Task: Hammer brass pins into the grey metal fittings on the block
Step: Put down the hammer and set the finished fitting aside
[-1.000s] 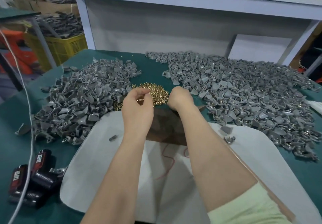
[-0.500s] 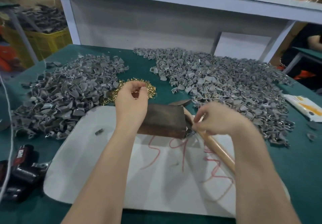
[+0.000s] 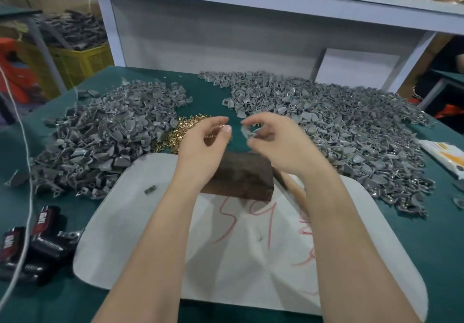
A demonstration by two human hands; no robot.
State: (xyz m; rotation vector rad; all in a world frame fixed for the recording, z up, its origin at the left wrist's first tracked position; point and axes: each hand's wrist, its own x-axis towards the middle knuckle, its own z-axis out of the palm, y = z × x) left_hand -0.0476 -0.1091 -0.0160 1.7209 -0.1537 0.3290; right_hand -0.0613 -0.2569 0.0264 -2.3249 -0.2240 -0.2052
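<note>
A dark wooden block (image 3: pixel 241 177) lies on a white board (image 3: pixel 150 234) in front of me. Both hands hover above its far edge. My left hand (image 3: pixel 203 144) pinches a small brass pin at its fingertips, over the brass pin heap (image 3: pixel 183 131). My right hand (image 3: pixel 273 139) pinches one grey metal fitting (image 3: pixel 248 131) between thumb and fingers. A wooden hammer handle (image 3: pixel 296 192) lies beside the block, mostly hidden under my right forearm. The block's top shows no fitting on it where visible.
Two big heaps of grey fittings flank the block, one on the left (image 3: pixel 105 131), one on the right (image 3: pixel 339 126). Black-and-red tool batteries (image 3: pixel 32 242) and a white cord (image 3: pixel 27 172) lie at left. An orange-white packet (image 3: pixel 444 154) sits at right. A white shelf frame (image 3: pixel 226 21) stands behind.
My right hand has risen from the hammer handle by the block's right end and moved left with a grey fitting, meeting my left hand above the block. The left hand lifted slightly.
</note>
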